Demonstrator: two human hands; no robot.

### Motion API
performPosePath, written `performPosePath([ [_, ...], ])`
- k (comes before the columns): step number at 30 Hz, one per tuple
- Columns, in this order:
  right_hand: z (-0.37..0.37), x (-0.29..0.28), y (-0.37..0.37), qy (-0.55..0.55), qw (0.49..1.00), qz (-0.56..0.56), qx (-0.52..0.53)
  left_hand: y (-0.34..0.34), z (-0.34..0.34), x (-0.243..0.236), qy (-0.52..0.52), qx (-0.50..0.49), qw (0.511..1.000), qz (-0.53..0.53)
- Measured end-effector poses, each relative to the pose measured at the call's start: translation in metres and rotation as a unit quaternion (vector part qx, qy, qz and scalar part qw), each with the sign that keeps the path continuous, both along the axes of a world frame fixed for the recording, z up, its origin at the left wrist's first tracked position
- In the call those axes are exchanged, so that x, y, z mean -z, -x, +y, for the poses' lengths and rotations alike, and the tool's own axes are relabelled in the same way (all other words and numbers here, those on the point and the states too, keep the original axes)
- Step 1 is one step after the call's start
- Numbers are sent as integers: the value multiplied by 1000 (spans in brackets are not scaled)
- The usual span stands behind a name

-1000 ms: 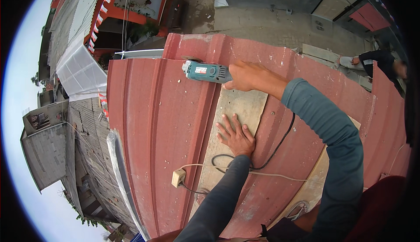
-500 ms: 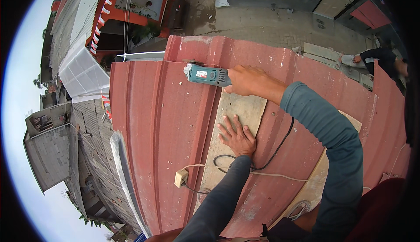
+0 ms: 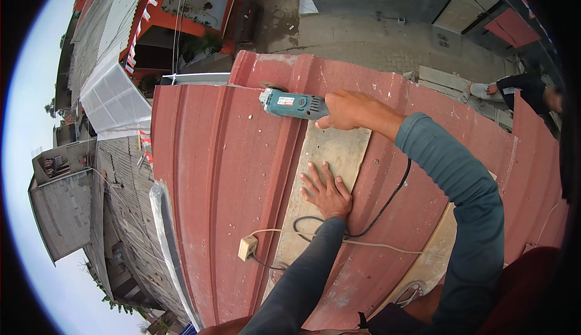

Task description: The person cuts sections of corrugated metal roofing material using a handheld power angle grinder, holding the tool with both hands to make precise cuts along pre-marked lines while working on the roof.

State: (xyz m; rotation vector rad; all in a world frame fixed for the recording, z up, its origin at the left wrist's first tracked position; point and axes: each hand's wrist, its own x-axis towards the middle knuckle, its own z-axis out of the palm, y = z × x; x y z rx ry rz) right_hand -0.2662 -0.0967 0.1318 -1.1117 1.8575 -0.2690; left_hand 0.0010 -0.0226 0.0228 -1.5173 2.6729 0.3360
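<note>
The grinder (image 3: pixel 295 105) edges right, white label (image 3: pixel 285 101) visible, gripped by your right hand (image 3: pixel 353 111); your left hand (image 3: pixel 330 194) spreads on the plank (image 3: pixel 334 148) near black cord (image 3: pixel 397 188).

From left hand (image 3: pixel 330 197): passage over red ribbed roof (image 3: pixel 242 196), 9 o'clock. Obstructions: angle grinder (image 3: pixel 295 103), 11; black cable (image 3: pixel 389 206), 3.

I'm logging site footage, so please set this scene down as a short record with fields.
Setting: red ribbed roof
Right hand: gripping a teal angle grinder
Left hand: flat on a pale board, fingers spread
Disc: on the grinder's far side; contact with the roof unclear
Cords: black cord looping onto the board; pale cord meeting a cream socket block
Background: another person, far right
</note>
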Motion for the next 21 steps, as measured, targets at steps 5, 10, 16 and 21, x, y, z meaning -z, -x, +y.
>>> performPosePath([
  [5, 4, -4, -6, 20, 1000, 24, 1, -1, -1, 0, 6, -2, 1000, -1],
  [10, 5, -5, -4, 29, 999, 43, 0, -1, -2, -3, 3, 3, 1000, -3],
  [16, 3, -8, 2, 15, 999, 30, -14, 0, -2, -2, 1, 3, 1000, -1],
  [21, 0, -15, 4, -11, 999, 17, -26, -1, -2, -2, -6, 2, 1000, 0],
])
